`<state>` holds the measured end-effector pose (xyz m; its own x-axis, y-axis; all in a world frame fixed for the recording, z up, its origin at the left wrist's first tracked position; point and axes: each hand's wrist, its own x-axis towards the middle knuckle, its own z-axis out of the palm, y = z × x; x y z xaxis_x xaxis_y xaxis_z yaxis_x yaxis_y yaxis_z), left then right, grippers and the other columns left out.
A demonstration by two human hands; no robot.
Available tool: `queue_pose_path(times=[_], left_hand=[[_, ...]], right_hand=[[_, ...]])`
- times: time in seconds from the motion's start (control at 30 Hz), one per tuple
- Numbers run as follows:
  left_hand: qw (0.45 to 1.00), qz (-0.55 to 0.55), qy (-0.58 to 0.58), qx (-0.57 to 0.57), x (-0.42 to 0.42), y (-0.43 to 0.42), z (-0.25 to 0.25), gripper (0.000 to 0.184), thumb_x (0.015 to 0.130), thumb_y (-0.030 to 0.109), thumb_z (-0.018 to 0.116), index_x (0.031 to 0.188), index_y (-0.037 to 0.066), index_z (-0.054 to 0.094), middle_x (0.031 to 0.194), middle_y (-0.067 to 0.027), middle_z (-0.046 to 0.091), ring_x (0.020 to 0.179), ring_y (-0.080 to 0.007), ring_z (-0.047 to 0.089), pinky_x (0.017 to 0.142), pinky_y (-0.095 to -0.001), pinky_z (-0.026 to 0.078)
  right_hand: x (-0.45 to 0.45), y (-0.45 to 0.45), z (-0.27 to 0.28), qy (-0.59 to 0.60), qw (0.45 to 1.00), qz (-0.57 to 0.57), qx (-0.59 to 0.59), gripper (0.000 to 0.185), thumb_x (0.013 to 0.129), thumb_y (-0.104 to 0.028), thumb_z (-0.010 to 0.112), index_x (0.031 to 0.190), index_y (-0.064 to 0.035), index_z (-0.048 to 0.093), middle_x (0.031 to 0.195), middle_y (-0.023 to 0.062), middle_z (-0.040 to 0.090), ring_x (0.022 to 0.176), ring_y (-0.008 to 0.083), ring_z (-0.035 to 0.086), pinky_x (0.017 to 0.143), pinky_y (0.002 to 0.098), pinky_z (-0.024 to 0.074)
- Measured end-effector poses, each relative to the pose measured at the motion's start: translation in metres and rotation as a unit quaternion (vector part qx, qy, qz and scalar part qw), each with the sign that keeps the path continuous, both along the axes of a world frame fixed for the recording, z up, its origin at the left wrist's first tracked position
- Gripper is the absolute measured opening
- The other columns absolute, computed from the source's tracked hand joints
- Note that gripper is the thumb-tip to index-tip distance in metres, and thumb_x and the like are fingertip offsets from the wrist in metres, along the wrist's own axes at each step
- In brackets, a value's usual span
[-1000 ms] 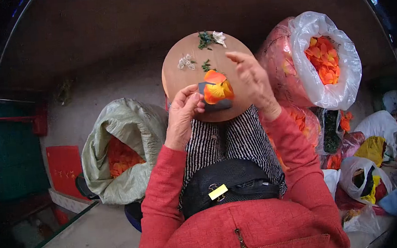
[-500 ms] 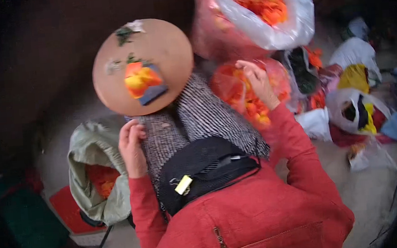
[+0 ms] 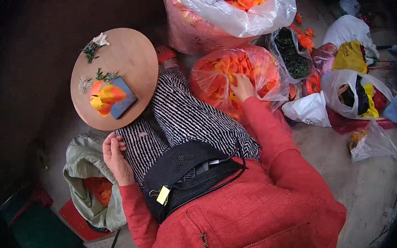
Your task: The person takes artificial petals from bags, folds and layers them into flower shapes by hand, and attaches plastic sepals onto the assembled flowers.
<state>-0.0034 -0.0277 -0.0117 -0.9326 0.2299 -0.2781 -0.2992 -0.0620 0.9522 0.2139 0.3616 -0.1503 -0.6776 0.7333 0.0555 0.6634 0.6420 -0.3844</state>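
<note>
My right hand reaches into a clear plastic bag of orange petals; its fingertips touch the petals, and what they may grip is too small to tell. My left hand rests by my left thigh below the round wooden table, fingers loosely curled apart and holding nothing. An orange and yellow flower lies on the table, partly over a dark grey block. Small green pieces, clear-white pieces and a white item lie around it.
A large bag of orange petals stands at the top. A pale green sack with more petals is at lower left. On the right are a bag of dark green pieces, a white bag and several other bags.
The view has turned right. My left hand has let go of the flower, now on the table, and moved down beside my thigh. My right hand has moved from the table into the petal bag.
</note>
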Motion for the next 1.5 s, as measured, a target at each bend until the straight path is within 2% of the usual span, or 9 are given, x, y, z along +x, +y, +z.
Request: queue_pose_path(times=[0.1,0.3,0.47,0.63,0.8,0.97,1.03,1.3,1.5], left_hand=[[1.0,0.004,0.004,-0.013,0.003,0.002,0.004,0.018,0.089,0.012,0.051,0.103,0.001,0.056,0.087,-0.0025,0.058,0.067,-0.0031,0.047,0.06,-0.0149,0.038],[1.0,0.011,0.011,-0.015,0.002,0.004,0.003,0.019,0.089,0.013,0.051,0.103,0.001,0.056,0.086,-0.0026,0.058,0.066,-0.0033,0.046,0.059,-0.0148,0.038],[0.999,-0.012,0.023,-0.044,0.001,0.011,0.016,0.019,0.089,0.013,0.052,0.103,0.001,0.056,0.086,-0.0032,0.059,0.067,-0.0041,0.048,0.06,-0.0172,0.04],[0.992,-0.118,0.038,-0.039,0.007,0.032,0.048,0.02,0.089,0.011,0.05,0.104,0.0,0.055,0.09,-0.006,0.061,0.074,-0.0078,0.054,0.067,-0.0213,0.045],[0.957,-0.291,-0.004,-0.016,0.012,0.053,0.072,0.03,0.089,0.019,0.051,0.111,-0.001,0.056,0.102,-0.0073,0.06,0.092,-0.0133,0.056,0.078,-0.0255,0.045],[0.911,-0.327,-0.207,0.141,0.016,0.056,0.066,0.037,0.09,0.034,0.05,0.103,0.001,0.058,0.088,-0.0023,0.059,0.079,-0.0092,0.054,0.072,-0.024,0.043],[0.925,-0.287,-0.197,0.155,0.016,0.054,0.067,0.035,0.09,0.033,0.05,0.102,0.001,0.057,0.087,-0.0022,0.059,0.077,-0.0093,0.055,0.072,-0.0238,0.044],[0.967,-0.132,-0.122,0.179,0.016,0.044,0.063,0.018,0.088,0.02,0.054,0.095,0.003,0.059,0.086,-0.0011,0.059,0.076,-0.0094,0.056,0.071,-0.023,0.045],[0.962,-0.176,-0.133,0.163,0.019,0.037,0.06,0.026,0.09,0.026,0.051,0.1,0.003,0.058,0.091,-0.0021,0.059,0.081,-0.0103,0.055,0.072,-0.0247,0.045]], right_hand=[[-0.004,0.007,-0.025,-0.098,0.995,-0.003,0.03,0.025,0.073,-0.018,0.062,0.094,-0.0048,0.059,0.091,0.0165,0.057,0.084,0.0318,0.055,0.075,0.041,0.0459],[0.005,0.016,0.017,0.149,0.985,-0.09,-0.013,0.018,0.079,-0.021,0.056,0.084,-0.0042,0.061,0.085,0.0157,0.06,0.077,0.0327,0.057,0.068,0.0381,0.0455],[0.006,0.004,0.097,0.248,0.921,-0.037,-0.299,0.021,0.088,-0.015,0.05,0.091,0.0036,0.059,0.08,0.0029,0.062,0.075,0.0075,0.056,0.066,0.0233,0.0444],[-0.037,-0.048,0.16,0.291,0.866,0.04,-0.404,0.018,0.089,-0.009,0.048,0.101,0.0009,0.057,0.09,0.0045,0.061,0.083,0.0082,0.057,0.075,0.0201,0.0446],[-0.085,-0.11,0.199,0.277,0.593,0.199,-0.729,0.027,0.089,-0.018,0.049,0.108,0.0003,0.055,0.095,0.008,0.061,0.09,0.0157,0.058,0.081,0.0263,0.0452],[-0.116,-0.149,0.206,0.089,0.58,0.307,-0.75,0.035,0.088,-0.023,0.049,0.114,0.0004,0.052,0.1,0.0077,0.059,0.093,0.0147,0.056,0.086,0.027,0.0423],[-0.123,-0.155,0.197,0.03,0.637,0.368,-0.676,0.036,0.087,-0.023,0.05,0.114,0.0001,0.052,0.101,0.0057,0.058,0.095,0.0129,0.053,0.088,0.026,0.0397],[-0.135,-0.166,0.198,0.05,0.585,0.324,-0.742,0.054,0.086,-0.042,0.05,0.119,0.001,0.047,0.107,0.0108,0.059,0.096,0.0168,0.057,0.087,0.0281,0.0428],[-0.136,-0.173,0.19,0.051,0.62,0.258,-0.74,0.037,0.09,-0.026,0.051,0.116,0.0001,0.052,0.108,0.0078,0.058,0.096,0.0119,0.056,0.086,0.0262,0.0432]])
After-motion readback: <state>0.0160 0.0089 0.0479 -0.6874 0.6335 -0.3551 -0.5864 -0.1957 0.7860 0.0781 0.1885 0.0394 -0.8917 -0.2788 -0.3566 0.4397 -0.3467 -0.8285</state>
